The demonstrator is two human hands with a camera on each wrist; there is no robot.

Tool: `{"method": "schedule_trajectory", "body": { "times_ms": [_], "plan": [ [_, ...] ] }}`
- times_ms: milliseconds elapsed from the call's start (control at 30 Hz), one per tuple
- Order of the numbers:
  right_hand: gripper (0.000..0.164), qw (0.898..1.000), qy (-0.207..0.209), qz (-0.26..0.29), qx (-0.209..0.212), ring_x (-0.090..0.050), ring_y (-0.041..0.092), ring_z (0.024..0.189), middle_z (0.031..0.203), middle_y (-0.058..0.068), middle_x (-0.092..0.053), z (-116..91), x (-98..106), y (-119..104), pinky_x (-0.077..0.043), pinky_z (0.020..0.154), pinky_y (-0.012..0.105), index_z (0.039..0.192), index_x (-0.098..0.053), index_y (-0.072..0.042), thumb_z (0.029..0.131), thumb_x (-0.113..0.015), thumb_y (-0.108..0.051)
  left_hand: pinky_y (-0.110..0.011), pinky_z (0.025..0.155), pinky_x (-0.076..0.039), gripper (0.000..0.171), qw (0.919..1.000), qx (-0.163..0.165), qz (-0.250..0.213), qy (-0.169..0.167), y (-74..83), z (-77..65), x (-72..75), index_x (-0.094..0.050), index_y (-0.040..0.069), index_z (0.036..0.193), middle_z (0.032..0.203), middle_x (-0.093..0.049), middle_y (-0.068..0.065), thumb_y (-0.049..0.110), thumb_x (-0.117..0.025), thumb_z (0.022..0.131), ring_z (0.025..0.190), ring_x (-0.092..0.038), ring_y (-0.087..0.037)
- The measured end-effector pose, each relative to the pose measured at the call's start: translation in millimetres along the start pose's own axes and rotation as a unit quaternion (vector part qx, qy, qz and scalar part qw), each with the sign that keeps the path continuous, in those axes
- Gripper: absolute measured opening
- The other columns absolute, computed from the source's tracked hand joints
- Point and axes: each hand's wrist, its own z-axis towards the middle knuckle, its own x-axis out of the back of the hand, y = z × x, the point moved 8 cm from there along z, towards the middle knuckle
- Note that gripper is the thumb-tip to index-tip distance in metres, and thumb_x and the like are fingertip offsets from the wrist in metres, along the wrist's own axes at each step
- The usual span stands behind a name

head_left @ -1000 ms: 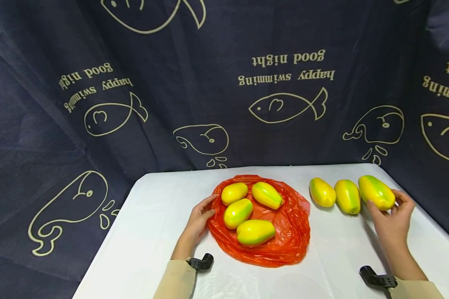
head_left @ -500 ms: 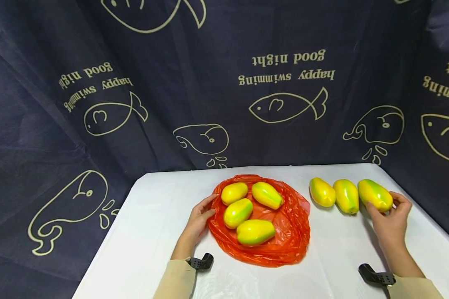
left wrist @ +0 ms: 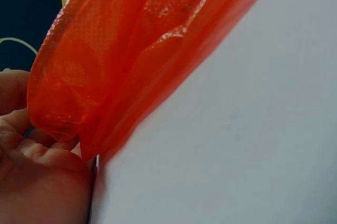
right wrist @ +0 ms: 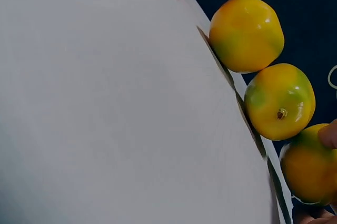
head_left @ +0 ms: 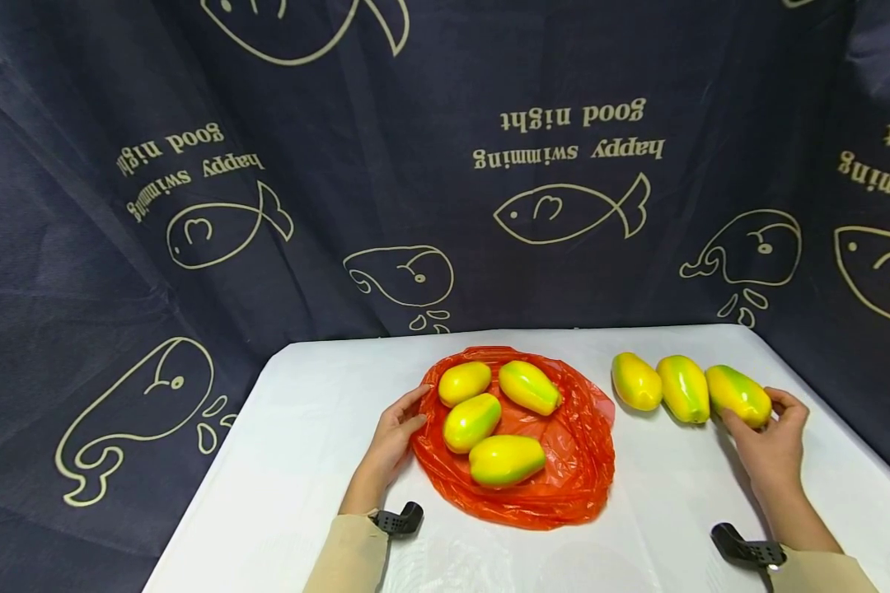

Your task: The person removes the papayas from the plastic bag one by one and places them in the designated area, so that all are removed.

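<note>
A red plastic bag (head_left: 574, 486) lies spread out on the table, with several yellow-green papayas (head_left: 507, 461) resting on it. My left hand (head_left: 390, 445) holds the bag's left edge; up close in the left wrist view, the thin red film (left wrist: 110, 60) runs between the fingers. To the right, my right hand (head_left: 775, 445) grips the rightmost papaya (head_left: 738, 395) of a row of three, thumb on the near side and fingers at its right end. The middle papaya (head_left: 684, 389) and the left papaya (head_left: 636, 382) lie close beside it. The right wrist view shows the gripped papaya (right wrist: 305, 166) partly cut off.
The white table (head_left: 282, 461) stands against a dark blue curtain (head_left: 445, 123) printed with fish and whales. A black wrist camera (head_left: 399, 520) sits on the left wrist, another wrist camera (head_left: 745, 549) on the right.
The gripped papaya has come down and left against the middle papaya, nudging the row slightly left. My right hand moved with it. The left hand and bag have stayed put.
</note>
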Motion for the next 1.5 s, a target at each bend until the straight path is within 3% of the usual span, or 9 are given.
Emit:
{"method": "schedule_trajectory", "body": {
  "times_ms": [200,400,800,1067,1300,1500],
  "plan": [
    [0.075,0.999,-0.017,-0.031,-0.007,-0.029,0.031,0.147,0.158,0.011,-0.024,1.6,-3.3,2.7,-0.028,0.125,0.039,0.150,-0.015,-0.032,0.094,-0.063,-0.021,-0.025,0.108,-0.047,0.054,1.0000,-0.010,-0.001,0.001,1.2,0.0,-0.3,-0.046,0.008,0.149,0.158,-0.040,-0.013,-0.003,-0.047,0.097,0.144,-0.040,-0.030],
    [0.076,0.998,-0.031,-0.047,-0.011,-0.029,0.036,0.145,0.157,0.018,-0.022,3.0,-5.5,4.9,-0.027,0.125,0.043,0.150,-0.012,-0.027,0.094,-0.062,-0.020,-0.021,0.105,-0.048,0.054,0.9999,-0.011,-0.010,0.006,1.7,-0.1,-0.4,-0.048,0.009,0.148,0.157,-0.042,-0.012,-0.005,-0.047,0.096,0.144,-0.041,-0.029],
    [0.076,0.998,-0.028,-0.050,0.018,-0.026,0.032,0.148,0.163,0.014,-0.023,0.4,-6.1,-0.6,-0.020,0.128,0.042,0.157,-0.016,-0.021,0.096,-0.061,-0.018,-0.026,0.109,-0.047,0.055,0.9999,-0.011,-0.010,0.006,1.6,0.2,-0.6,-0.046,0.007,0.149,0.157,-0.041,-0.015,-0.005,-0.048,0.095,0.143,-0.041,-0.031],
    [0.072,0.995,-0.026,-0.074,0.065,-0.028,0.039,0.141,0.158,0.021,-0.027,-2.6,-5.0,-7.3,-0.022,0.124,0.052,0.158,-0.025,-0.013,0.095,-0.061,-0.018,-0.025,0.108,-0.048,0.055,0.9999,-0.010,-0.008,0.007,0.8,0.4,-0.1,-0.047,0.007,0.148,0.156,-0.042,-0.014,-0.005,-0.049,0.094,0.143,-0.041,-0.030],
    [0.066,0.997,-0.015,-0.058,0.057,-0.022,0.030,0.152,0.165,0.010,-0.022,-4.0,-2.4,-10.7,-0.019,0.128,0.044,0.156,-0.033,-0.023,0.095,-0.060,-0.019,-0.023,0.106,-0.049,0.055,0.9999,-0.005,-0.011,0.009,0.5,-0.2,0.1,-0.048,0.009,0.148,0.157,-0.042,-0.012,-0.005,-0.048,0.095,0.143,-0.041,-0.028],
    [0.062,0.997,-0.001,-0.035,0.075,-0.019,0.022,0.155,0.166,0.000,-0.025,-7.6,-2.5,-21.0,-0.014,0.129,0.039,0.151,-0.042,-0.028,0.094,-0.061,-0.015,-0.025,0.107,-0.048,0.054,0.9999,-0.002,-0.013,0.009,-0.8,0.3,0.2,-0.048,0.010,0.148,0.157,-0.042,-0.011,-0.005,-0.048,0.096,0.143,-0.041,-0.029]
  ]
}}
